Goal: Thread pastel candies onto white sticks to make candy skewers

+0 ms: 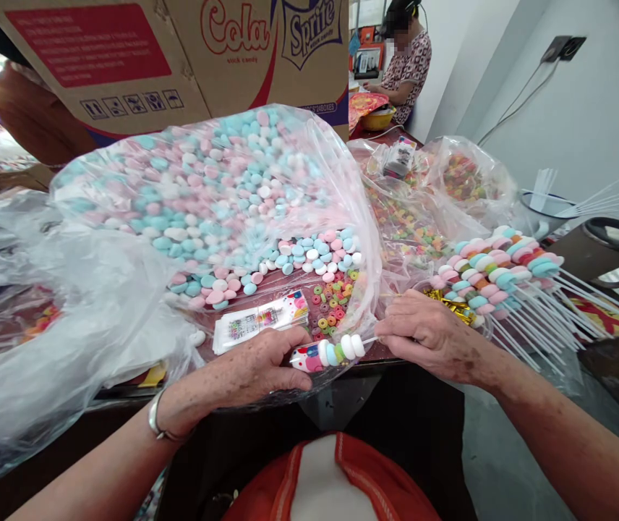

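Low over the table's front edge, a candy skewer [346,348] with white, blue and green pieces lies between my hands. My right hand [423,334] is closed on its thin white stick. My left hand [266,365] pinches a clear, colourfully printed wrapper [307,357] that covers the skewer's left end. Just behind my left hand is a stack of printed wrappers [258,320]. Small ring candies [334,304] lie loose behind the skewer. Gold twist ties [453,310] sit right beside my right hand.
A big clear bag of pastel candies [206,195] spreads across the table, with a cardboard box [266,65] behind. Finished-looking skewers [499,271] are piled at right, near a mug of sticks [545,206] and a dark jug [607,250]. Another person [408,65] sits farther back.
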Demonstrator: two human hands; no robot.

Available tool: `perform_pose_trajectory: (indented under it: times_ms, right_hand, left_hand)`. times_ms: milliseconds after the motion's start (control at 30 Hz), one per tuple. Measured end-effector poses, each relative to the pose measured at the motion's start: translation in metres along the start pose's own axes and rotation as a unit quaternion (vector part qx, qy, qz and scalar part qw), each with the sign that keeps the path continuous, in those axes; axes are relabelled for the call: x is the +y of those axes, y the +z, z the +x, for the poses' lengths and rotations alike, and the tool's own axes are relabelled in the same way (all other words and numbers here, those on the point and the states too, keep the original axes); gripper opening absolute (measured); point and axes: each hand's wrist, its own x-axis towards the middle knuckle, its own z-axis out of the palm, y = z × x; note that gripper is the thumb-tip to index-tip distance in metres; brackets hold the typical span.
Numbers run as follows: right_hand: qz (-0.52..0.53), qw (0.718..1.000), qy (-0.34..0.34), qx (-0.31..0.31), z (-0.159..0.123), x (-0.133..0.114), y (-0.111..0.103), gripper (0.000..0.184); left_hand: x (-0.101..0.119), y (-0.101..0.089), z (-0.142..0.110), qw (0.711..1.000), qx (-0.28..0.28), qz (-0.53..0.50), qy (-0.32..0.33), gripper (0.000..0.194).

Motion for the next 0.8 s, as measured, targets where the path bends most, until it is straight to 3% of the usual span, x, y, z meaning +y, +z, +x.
perform_pose_trajectory:
  times_ms: [133,233,333,467,567,800]
  right_hand:
    - [0.041,0.999,0.024,-0.024,0.003,-0.002,0.004,0.025]
    - [0.028,1.0,-0.005,-0.004,0.006,-0.003,0.014,0.023]
    - [-0.011,0.999,-0.047,0.025,0.006,0.002,0.016,0.022]
    - [-0.038,0.994,-0.093,0.042,0.004,0.009,0.004,0.018]
    - [-0.042,0.991,-0.119,0.036,0.005,0.005,0.001,0.017]
    - [-0.026,0.996,-0.081,-0.029,0.012,-0.012,0.034,0.021]
  left_hand:
    - [0.0,0.005,0.005,0.999,-0.003,0.037,0.02,0.034]
    - [0.001,0.008,0.009,0.999,-0.004,0.029,0.02,0.033]
    - [0.004,0.008,0.012,0.996,-0.042,-0.076,-0.013,0.033]
    - [0.008,0.005,0.015,0.947,-0.158,-0.266,-0.083,0.045]
    - [0.01,0.005,0.018,0.928,-0.184,-0.309,-0.091,0.046]
    - [0.026,0.017,0.029,0.969,-0.137,-0.199,-0.057,0.031]
